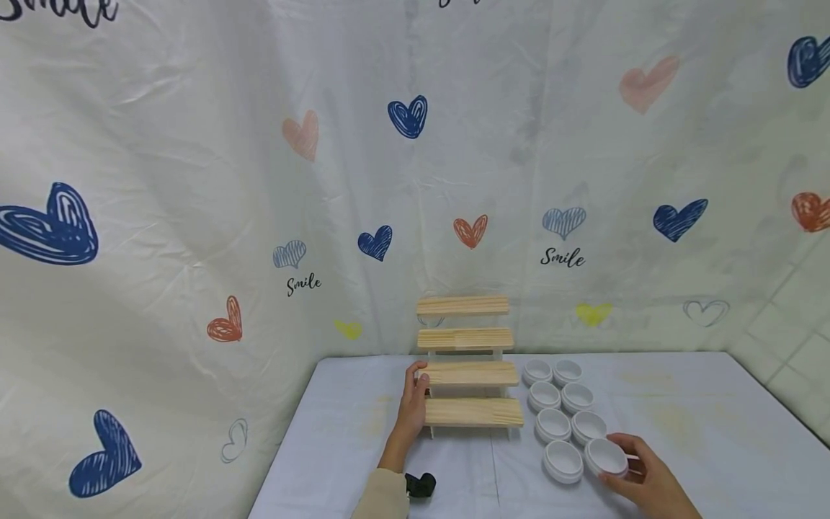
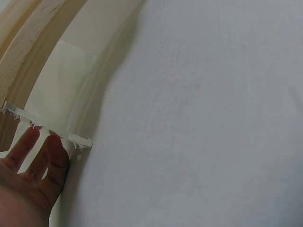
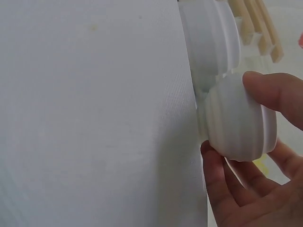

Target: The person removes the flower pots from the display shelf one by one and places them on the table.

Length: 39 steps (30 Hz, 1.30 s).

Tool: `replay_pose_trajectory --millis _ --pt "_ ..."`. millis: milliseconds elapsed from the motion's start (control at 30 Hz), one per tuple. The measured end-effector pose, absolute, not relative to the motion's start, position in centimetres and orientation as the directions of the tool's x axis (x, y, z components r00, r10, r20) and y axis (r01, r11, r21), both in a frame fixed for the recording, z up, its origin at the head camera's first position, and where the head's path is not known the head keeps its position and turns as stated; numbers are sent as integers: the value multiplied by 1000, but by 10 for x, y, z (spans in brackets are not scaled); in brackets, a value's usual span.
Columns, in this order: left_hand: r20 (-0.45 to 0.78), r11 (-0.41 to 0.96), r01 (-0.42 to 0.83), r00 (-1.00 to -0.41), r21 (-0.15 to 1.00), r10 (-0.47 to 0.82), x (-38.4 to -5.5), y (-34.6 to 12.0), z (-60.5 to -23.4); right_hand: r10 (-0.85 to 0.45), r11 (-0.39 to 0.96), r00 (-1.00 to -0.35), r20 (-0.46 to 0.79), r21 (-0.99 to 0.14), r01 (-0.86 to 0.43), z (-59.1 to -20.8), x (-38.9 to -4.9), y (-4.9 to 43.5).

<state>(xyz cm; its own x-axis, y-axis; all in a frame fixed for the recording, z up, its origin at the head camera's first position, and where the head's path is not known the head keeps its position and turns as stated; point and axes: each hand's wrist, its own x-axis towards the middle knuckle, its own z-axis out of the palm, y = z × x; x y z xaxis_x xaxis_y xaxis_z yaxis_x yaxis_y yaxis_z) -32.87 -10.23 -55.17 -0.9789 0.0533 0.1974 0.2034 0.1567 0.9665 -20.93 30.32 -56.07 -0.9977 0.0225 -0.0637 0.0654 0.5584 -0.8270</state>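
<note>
A stepped display stand (image 1: 473, 412) with pale wooden planks on clear supports stands at the back of the table. My left hand (image 1: 410, 407) holds its left end, with fingertips at the edge of one plank. Seen from the left wrist, the fingers of that hand (image 2: 35, 172) are against the clear side support (image 2: 61, 130). To the right of the stand, small white bowls (image 1: 563, 461) sit in two columns. My right hand (image 1: 642, 472) grips the nearest bowl of the right column (image 1: 606, 457), thumb and fingers on opposite sides in the right wrist view. Whether that bowl is lifted I cannot tell.
A small black object (image 1: 421, 485) lies beside my left sleeve. White cloth covers the table (image 1: 681, 411). Behind it hangs a curtain (image 1: 493, 166) printed with hearts, and a tiled wall (image 1: 794, 353) borders the right side.
</note>
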Motion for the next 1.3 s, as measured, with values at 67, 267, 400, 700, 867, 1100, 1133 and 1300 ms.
replay_pose_trajectory --millis 67,267,400,700,867,1100,1133,1300 --pt "199 155 205 -978 966 56 -329 -103 -552 16 555 -997 -72 -829 68 -561 -209 304" --pt "199 159 206 -978 966 61 -328 -104 -550 0 573 -995 -103 -815 85 -563 -211 305" --pt "195 166 203 -979 965 62 -327 -104 -550 -13 590 -993 -115 -803 85 -565 -213 306" --pt "200 128 202 -979 971 29 -343 -99 -575 -30 602 -990 -135 -793 90 -567 -214 308" --pt "202 157 201 -979 967 10 -348 -99 -582 -41 593 -989 -144 -800 92 -566 -214 309" --pt "195 172 193 -981 966 7 -351 -99 -582 -58 581 -989 -135 -810 77 -566 -212 311" --pt "197 174 196 -980 965 10 -350 -98 -582 -58 581 -989 -135 -810 76 -566 -213 311" --pt "206 189 208 -978 960 31 -350 -100 -582 -64 585 -988 -138 -808 75 -564 -212 311"
